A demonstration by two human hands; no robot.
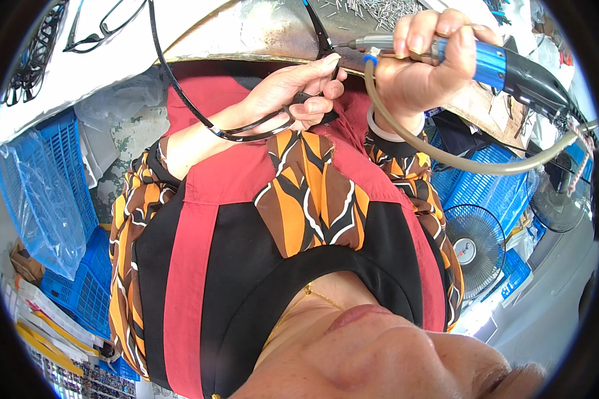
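My left hand [293,90] pinches a black eyeglass frame [163,60] over the near edge of the bench. One dark temple of the frame rises from the fingertips toward the top of the view, and a thin curved black part sweeps out to the left. My right hand [426,63] is wrapped around a powered screwdriver [489,65] with a blue and black body. Its thin metal tip points left and reaches the frame just above my left fingertips; whether it touches a screw is too small to tell. A beige hose [459,159] loops from the tool's front.
Many small metal screws or pins [379,10] lie on the worn metal bench plate [259,33]. More black glasses [90,43] and a stack of dark frames [33,60] rest at the left. Blue crates [66,153] with plastic bags and a fan [472,249] stand below.
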